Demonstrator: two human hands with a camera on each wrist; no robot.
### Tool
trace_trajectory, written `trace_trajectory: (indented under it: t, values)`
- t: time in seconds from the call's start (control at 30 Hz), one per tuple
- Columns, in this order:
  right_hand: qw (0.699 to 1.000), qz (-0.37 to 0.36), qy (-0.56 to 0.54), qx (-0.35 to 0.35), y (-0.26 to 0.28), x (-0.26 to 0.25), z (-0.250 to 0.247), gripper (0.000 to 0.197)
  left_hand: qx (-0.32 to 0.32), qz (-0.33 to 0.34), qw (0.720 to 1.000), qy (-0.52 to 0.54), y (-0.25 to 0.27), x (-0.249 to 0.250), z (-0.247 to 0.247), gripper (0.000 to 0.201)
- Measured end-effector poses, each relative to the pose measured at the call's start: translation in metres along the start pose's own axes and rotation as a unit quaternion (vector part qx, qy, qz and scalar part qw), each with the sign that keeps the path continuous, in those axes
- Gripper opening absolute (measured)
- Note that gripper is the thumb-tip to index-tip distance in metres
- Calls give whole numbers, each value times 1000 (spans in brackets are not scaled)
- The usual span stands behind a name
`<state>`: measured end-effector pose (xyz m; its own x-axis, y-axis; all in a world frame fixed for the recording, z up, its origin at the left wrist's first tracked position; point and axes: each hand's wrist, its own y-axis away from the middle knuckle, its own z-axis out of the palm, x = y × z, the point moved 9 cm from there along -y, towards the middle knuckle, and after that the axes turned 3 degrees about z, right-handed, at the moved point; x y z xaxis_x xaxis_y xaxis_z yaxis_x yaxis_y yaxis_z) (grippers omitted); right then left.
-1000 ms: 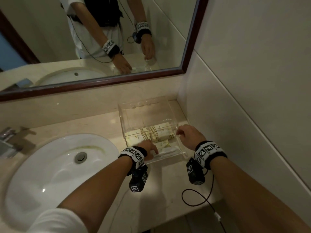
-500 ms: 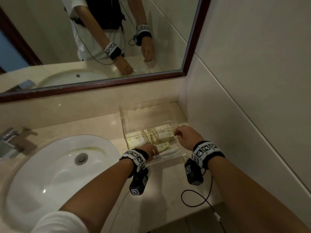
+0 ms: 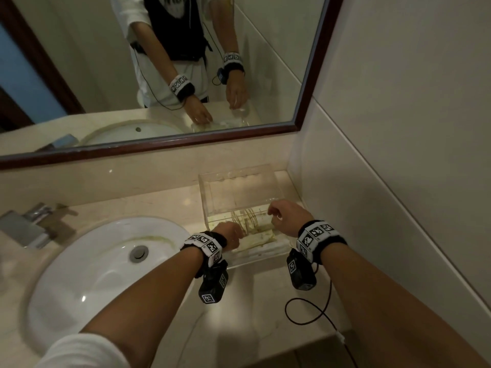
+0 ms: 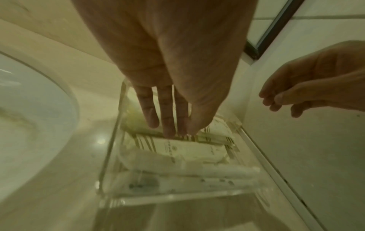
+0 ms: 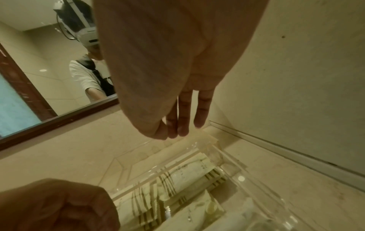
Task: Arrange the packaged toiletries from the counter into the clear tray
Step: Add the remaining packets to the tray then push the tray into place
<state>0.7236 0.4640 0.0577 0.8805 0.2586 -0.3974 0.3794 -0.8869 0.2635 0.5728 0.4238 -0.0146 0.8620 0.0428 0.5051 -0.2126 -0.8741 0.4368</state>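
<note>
The clear tray (image 3: 239, 172) (image 4: 177, 197) (image 5: 223, 156) stands on the counter in the right corner, against the side wall. Several cream packaged toiletries (image 3: 261, 236) (image 4: 187, 150) (image 5: 189, 173), some with dark stripes, lie side by side in its near half. My left hand (image 3: 233, 235) (image 4: 169, 129) reaches down into the tray at its left side, and its straight fingers touch a striped packet. Above the tray's right side hangs my right hand (image 3: 276, 216) (image 5: 173, 132) (image 4: 276, 101), with loose fingers that hold nothing.
A white sink (image 3: 106, 266) with a metal faucet (image 3: 29, 227) lies to the left of the tray. The mirror (image 3: 159, 75) runs along the back and the side wall (image 3: 398, 155) is close on the right. A black cable (image 3: 313, 312) hangs over the counter's (image 3: 252, 301) front edge.
My right hand has shifted slightly left over the tray's right side. My left hand stays down among the packets.
</note>
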Motion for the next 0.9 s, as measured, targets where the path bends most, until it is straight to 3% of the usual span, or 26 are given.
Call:
trace_trajectory:
  t: [0.2, 0.43, 0.57, 0.9]
  values:
    - [999, -40, 25, -26, -13, -49, -5, 26, 57, -10, 998, 14, 31, -24, -59, 27]
    - [993, -90, 69, -40, -38, -135, 2, 34, 151, -77, 983, 66, 97, -79, -123, 22]
    - [986, -140, 79, -50, -46, -196, 16, 40, 182, -117, 973, 80, 145, -128, -142, 33]
    - [953, -258, 125, -99, -50, -357, 75, 42, 252, -220, 936, 113, 277, -248, -168, 36]
